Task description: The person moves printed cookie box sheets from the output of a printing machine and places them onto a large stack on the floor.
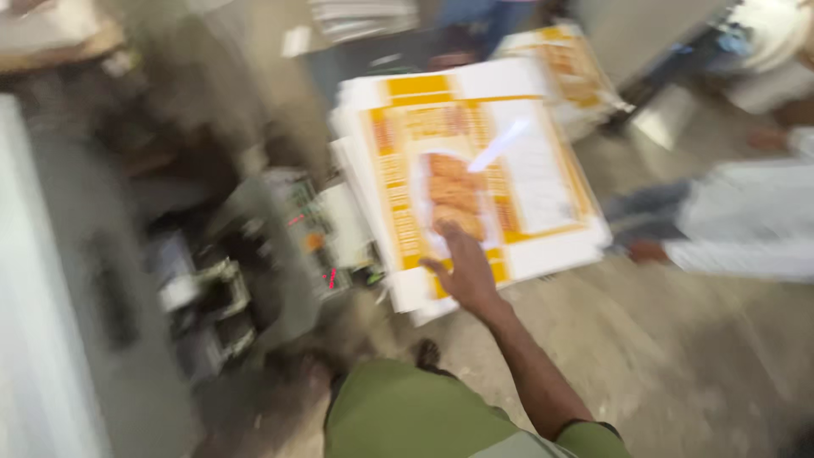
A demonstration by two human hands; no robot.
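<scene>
Right hand (465, 270) flat on printed sheet stack (475, 182), near edge

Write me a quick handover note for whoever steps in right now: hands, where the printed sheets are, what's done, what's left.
Right hand: palm down, fingers spread, on the near edge of the top sheet of the stack of white-and-orange printed cardboard sheets; nothing gripped.
Left hand: out of view.
Stack: sits beside the grey machine on the left, sheets slightly fanned at the near corner. A second similar printed pile lies beyond it.
Done: sheets piled up.
Left: cannot tell from this blurred view; no sheet is lifted yet.
Another person's legs are at right.
</scene>
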